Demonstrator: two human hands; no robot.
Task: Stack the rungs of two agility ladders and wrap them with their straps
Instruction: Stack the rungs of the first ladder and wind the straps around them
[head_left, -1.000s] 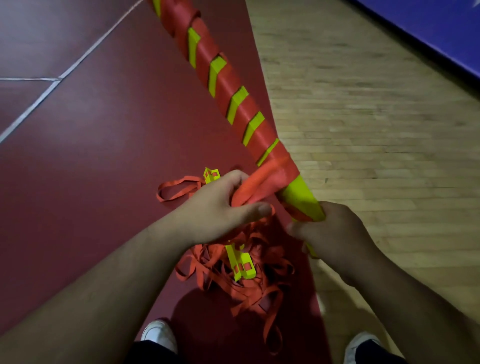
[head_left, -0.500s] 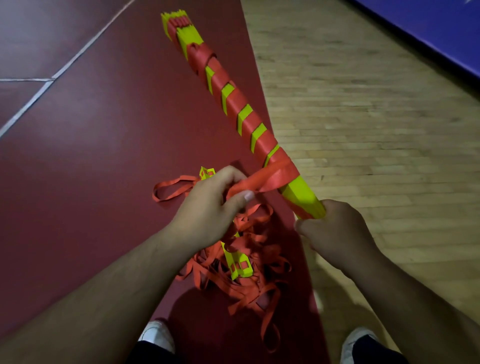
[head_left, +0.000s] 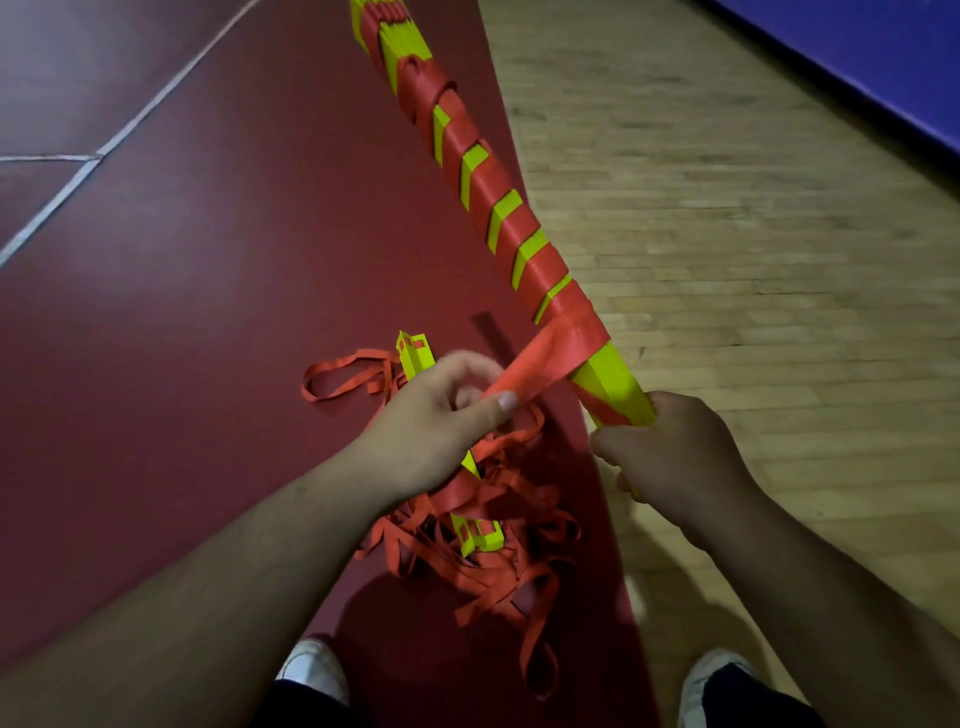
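— Since a second ago the far end of the stacked rungs (head_left: 613, 376) has come into view at the top edge of the frame, and the strap (head_left: 540, 358) has drawn out flatter toward the left hand (head_left: 441, 415).

— Where does the bundle sit now?

— I see it as a long diagonal, from top centre down to just right of centre. It crosses the seam between the dark red floor (head_left: 156, 338) and the wooden floor (head_left: 753, 260). Orange strap winds round most of it in slanting turns, with yellow showing between them. The near end is bare yellow.

— And the hands?

— The left hand pinches the strap between thumb and curled fingers, left of the bundle. The strap runs taut from there up and right to the last turn. The right hand (head_left: 670, 452) has its fingers curled round the near end of the rungs.

— Anything loose?

— A tangled strap heap (head_left: 524, 566) lies on the red floor, centre and lower centre, partly under the left hand. One yellow piece (head_left: 415, 353) pokes out just above that hand, and a second yellow piece (head_left: 480, 538) lies lower in the heap.

— What else is there?

— A white line (head_left: 130, 130) crosses the upper left, a blue mat (head_left: 883, 52) fills the upper right corner, and two shoes (head_left: 314, 670) show at the bottom edge.
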